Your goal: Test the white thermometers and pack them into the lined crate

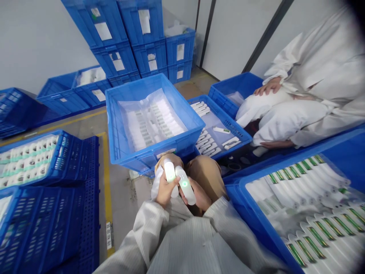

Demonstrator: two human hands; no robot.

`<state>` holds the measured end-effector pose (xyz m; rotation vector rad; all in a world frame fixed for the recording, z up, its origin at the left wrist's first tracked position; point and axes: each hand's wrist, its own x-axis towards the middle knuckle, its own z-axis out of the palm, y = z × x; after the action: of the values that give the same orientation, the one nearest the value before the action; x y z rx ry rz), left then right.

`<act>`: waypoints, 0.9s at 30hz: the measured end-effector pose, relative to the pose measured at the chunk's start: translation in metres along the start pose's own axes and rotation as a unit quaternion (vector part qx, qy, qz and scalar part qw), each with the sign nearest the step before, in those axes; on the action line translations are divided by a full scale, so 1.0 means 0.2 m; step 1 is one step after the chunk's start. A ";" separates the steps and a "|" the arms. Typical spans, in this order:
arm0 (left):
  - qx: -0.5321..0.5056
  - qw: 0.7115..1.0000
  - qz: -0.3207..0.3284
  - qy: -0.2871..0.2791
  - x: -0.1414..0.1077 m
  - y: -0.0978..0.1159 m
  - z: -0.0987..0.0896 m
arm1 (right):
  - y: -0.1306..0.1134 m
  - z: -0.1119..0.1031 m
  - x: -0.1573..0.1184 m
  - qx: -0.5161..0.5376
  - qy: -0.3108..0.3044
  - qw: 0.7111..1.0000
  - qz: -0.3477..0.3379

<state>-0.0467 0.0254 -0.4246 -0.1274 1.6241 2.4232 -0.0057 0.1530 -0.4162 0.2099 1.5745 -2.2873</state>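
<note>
Two white oblong plastic devices are held side by side above my lap. My left hand is closed round the left device, which glows pale green. In my right hand rests the right device, tilted, with a bright green ring of light on its face. My left thumb reaches across to touch the right device near its upper part. Just beyond my knees stands a blue crate with rows of similar white devices in a clear plastic liner.
A shallow blue tray holds white parts. At right, a large blue crate holds devices with green cells showing. A co-worker in white sits at the right. Crates are stacked behind; perforated crates stand left.
</note>
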 end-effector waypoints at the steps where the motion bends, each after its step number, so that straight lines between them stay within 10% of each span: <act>1: -0.001 1.000 0.000 0.012 0.00 0.00 0.00 | 0.01 -0.01 0.00 -0.019 0.007 1.000 -0.004; 11: -0.130 0.988 -0.022 0.075 0.01 0.01 0.00 | 0.04 -0.03 -0.09 -0.287 0.095 0.944 -0.132; 27: -0.226 0.970 -0.085 0.030 0.02 -0.01 0.00 | 0.05 -0.06 -0.05 0.016 0.013 0.993 -0.115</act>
<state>-0.0499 0.0256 -0.4268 -0.3984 1.0027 2.6257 0.0066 0.1639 -0.4265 0.0685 1.6502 -2.4944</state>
